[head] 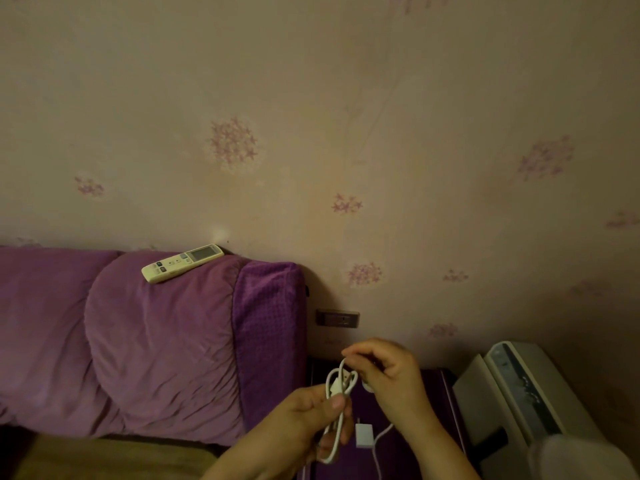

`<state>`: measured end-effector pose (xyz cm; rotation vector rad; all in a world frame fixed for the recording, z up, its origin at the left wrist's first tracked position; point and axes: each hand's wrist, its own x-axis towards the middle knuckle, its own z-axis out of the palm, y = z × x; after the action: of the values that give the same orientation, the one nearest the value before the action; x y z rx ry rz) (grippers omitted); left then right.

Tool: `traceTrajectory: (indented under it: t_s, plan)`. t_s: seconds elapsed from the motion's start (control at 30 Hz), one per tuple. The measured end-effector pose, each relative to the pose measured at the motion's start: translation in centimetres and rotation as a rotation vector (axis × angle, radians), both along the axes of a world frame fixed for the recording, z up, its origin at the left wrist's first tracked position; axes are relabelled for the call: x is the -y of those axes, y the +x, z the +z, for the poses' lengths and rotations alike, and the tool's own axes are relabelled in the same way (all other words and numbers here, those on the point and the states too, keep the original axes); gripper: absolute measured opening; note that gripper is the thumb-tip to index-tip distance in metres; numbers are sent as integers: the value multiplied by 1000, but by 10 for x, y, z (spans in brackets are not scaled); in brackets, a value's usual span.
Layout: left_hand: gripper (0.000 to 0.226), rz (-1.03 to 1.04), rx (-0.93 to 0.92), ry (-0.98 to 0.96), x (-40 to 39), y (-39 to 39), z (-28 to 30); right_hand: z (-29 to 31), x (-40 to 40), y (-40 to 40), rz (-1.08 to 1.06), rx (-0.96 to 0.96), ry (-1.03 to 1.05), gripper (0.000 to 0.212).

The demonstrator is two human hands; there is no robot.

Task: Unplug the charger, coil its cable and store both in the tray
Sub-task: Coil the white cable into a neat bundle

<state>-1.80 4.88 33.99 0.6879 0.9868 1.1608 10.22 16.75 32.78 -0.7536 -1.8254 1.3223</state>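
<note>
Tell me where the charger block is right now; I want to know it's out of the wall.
In the head view, the white charger block lies low and right of centre on the dark purple surface, between the two wrists, well below the wall outlet.

Tight gap at lower centre, open wall above

Your hands work in a narrow slot at lower centre: the purple headboard (268,341) walls off the left, the white appliance (519,400) crowds the lower right, and the wall socket (338,319) sits just above. The charger (364,435) and cable (337,386) take up the dark purple surface (429,445) below. Above the socket, you have open wall.
</note>
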Motion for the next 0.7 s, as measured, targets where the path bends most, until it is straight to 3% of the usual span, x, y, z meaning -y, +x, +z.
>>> traceTrajectory:
  t_s: [0.13,0.2,0.3,0.37,0.53,0.7]
  plan:
    - [22,324,-46,46,-10,8,3,-25,9,-3,-146,24,-218,30]
    - [25,498,-225,43,-14,4,-1,-38,21,0,-141,73,-258,31]
    - [31,652,-527,-12,-17,-2,-12,-43,41,4,-74,147,-128,28]
    - [28,720,-565,-51,-19,-1,-18,-40,52,1,-9,201,14,22]
    - [25,765,-193,-74,-23,0,-22,-32,60,-9,53,244,148,11]
    - [28,827,166,-100,-23,-4,-22,-24,54,-7,173,225,-70,19]
